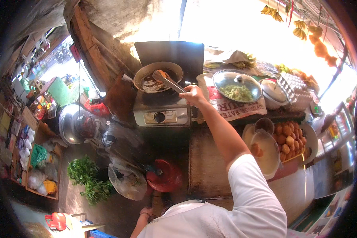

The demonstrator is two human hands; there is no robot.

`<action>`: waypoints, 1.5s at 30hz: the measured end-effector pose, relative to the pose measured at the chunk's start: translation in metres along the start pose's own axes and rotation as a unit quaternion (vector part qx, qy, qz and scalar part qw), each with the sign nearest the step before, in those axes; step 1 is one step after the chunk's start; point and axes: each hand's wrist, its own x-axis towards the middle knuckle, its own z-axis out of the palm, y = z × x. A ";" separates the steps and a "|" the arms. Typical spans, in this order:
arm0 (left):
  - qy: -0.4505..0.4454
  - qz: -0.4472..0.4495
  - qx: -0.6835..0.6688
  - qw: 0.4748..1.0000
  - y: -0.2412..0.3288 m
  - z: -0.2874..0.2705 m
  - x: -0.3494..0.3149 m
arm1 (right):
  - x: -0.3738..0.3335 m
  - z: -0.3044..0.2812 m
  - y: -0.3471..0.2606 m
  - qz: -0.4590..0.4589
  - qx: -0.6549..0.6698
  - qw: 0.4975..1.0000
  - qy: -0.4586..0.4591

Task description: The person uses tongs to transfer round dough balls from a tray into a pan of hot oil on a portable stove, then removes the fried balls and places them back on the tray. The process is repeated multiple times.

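My right hand [193, 96] is closed around the handle end of metal tongs [172, 83]. The tongs slant up to the left into a round frying pan [139, 82] with dark oil in it. By their tips is an orange-brown piece of food [162, 73]; whether they pinch it I cannot tell. Under the pan stands a silver tabletop stove [181, 115] with a black knob. Low in the view, beside my body, hangs my left hand [146, 212], small and shadowed. Its fingers do not show clearly.
Right of the stove are a glass-lidded pan [238, 88] of shredded greens, a lidded pot [273, 93], egg trays [295, 91] and a tray of round brown fried pieces [288, 137]. Below lie a red bucket [168, 176], a clear plastic bag [127, 184] and leafy greens [83, 170].
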 end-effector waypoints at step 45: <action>-0.143 0.408 -0.519 0.738 0.216 -0.161 -0.174 | -0.475 -0.106 0.182 0.273 0.192 0.855 0.396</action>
